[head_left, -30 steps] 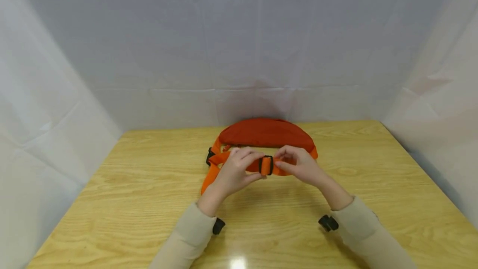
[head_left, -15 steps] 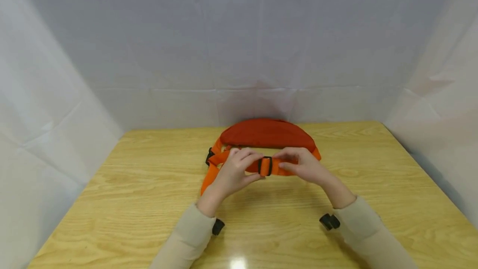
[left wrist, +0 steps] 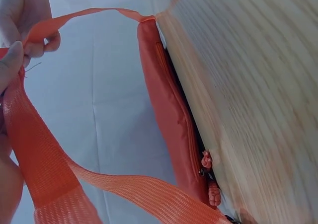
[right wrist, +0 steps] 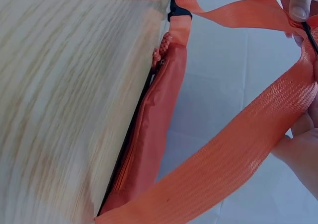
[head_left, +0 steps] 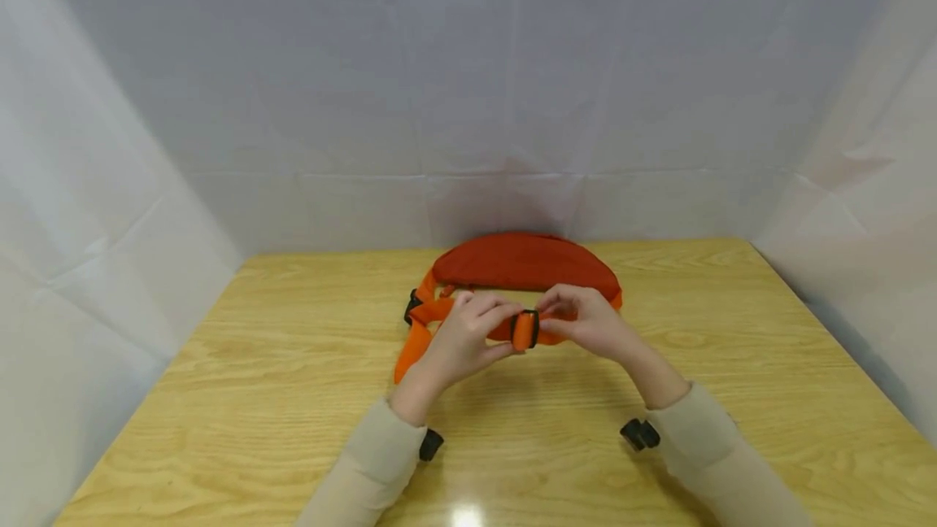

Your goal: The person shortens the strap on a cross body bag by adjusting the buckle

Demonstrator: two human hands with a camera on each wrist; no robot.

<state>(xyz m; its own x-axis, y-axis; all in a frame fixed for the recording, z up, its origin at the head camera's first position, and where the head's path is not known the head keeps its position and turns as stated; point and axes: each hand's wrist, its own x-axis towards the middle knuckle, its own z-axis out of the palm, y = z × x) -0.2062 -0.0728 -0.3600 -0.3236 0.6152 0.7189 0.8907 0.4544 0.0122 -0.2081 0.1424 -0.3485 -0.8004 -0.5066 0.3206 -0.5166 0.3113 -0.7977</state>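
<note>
You seem to adjust the orange strap (left wrist: 39, 149) at its black buckle (head_left: 535, 329).
It stands in front of the red bag (head_left: 523, 261); the fingers of your left hand (head_left: 467, 337) and right hand (head_left: 591, 328) pinch the strap near the buckle. Next move calls for steady left, gentle right feeding.

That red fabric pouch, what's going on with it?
A person is handling the orange webbing strap of the curved red fabric pouch. The left hand pinches the strap at its black rectangular slider; the right hand holds it close by. The strap is threaded through the slider, and the pouch lies near the far edge of the wooden table.
</note>
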